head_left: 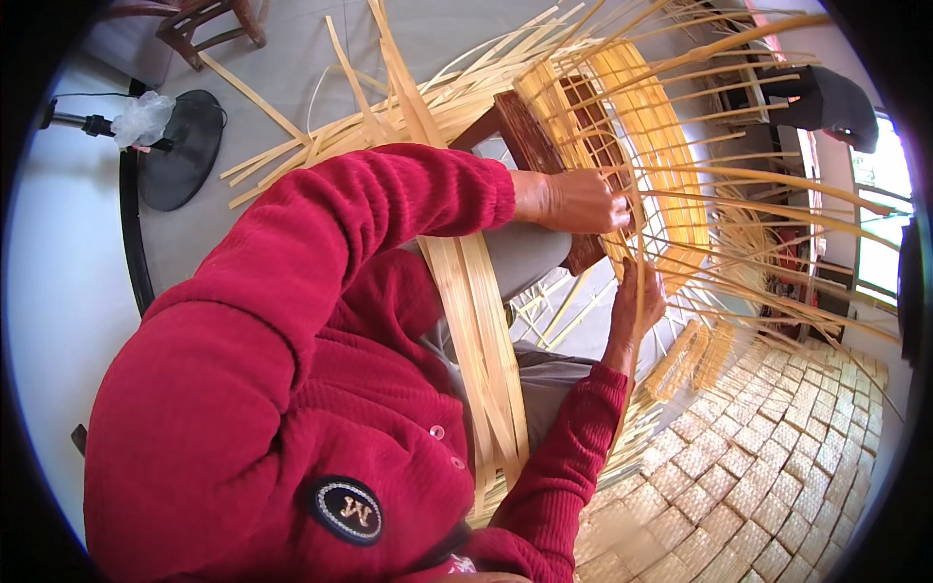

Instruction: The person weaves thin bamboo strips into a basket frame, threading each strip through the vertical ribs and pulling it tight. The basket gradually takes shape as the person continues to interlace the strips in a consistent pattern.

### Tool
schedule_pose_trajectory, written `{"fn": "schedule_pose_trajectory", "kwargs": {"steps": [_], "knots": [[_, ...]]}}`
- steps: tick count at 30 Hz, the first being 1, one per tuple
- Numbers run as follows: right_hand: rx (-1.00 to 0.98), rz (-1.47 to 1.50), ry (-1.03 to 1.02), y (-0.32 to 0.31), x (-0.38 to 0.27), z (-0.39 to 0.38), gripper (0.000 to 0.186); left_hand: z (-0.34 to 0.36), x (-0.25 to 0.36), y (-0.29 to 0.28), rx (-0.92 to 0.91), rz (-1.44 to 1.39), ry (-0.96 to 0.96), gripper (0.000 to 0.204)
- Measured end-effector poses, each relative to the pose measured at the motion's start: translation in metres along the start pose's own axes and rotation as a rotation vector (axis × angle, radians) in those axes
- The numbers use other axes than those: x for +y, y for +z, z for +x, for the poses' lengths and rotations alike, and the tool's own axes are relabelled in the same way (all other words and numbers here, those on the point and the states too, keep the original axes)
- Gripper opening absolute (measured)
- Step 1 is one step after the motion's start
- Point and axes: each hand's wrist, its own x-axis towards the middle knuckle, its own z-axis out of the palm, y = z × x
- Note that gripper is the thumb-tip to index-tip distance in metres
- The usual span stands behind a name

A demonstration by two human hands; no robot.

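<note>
A partly woven bamboo basket (685, 155) lies tilted before me, its long loose stakes fanning out to the right. My left hand (581, 200) is closed at the woven edge, fingers curled around a bamboo strip (638, 222). That long, narrow strip runs along the basket's edge and trails down past my right forearm. Lower down, my right hand (641, 301) is closed around the same strip, close against the basket wall; its fingertips are partly hidden. Several wide, flat bamboo splints (471, 321) lie across my lap under my left arm.
A red-brown wooden bench (530, 136) supports the basket. Loose splints (292, 146) cover the floor beyond. Small woven blocks (719, 486) are laid out at the lower right. A black round stand base (180, 151), a wooden chair (209, 24) and a person in dark clothes (826, 102) are farther off.
</note>
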Motion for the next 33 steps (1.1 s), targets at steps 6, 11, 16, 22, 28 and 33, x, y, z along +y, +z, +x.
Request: {"fn": "schedule_pose_trajectory", "kwargs": {"steps": [6, 11, 16, 22, 28, 33], "knots": [[0.034, 0.452, 0.034, -0.009, -0.005, -0.010, 0.028, -0.049, 0.006, 0.000, 0.573, -0.224, 0.216, 0.045], [-0.073, 0.567, 0.268, -0.009, 0.011, -0.017, 0.017, -0.102, -0.036, 0.013, 0.672, -0.729, -0.475, 0.025], [-0.045, 0.625, 0.233, -0.005, 0.018, -0.009, 0.015, -0.067, -0.122, 0.037, 0.955, -0.880, -0.581, 0.072], [-0.047, 0.588, 0.236, -0.011, 0.001, -0.016, 0.017, -0.046, -0.130, 0.053, 0.963, -1.023, -0.493, 0.057], [-0.088, 0.471, 0.317, -0.021, 0.010, -0.032, 0.014, -0.043, -0.094, 0.057, 1.026, -0.761, -0.677, 0.068], [-0.032, 0.493, 0.295, -0.007, 0.009, -0.017, 0.015, -0.044, -0.113, 0.060, 1.078, -0.805, -0.654, 0.071]]}}
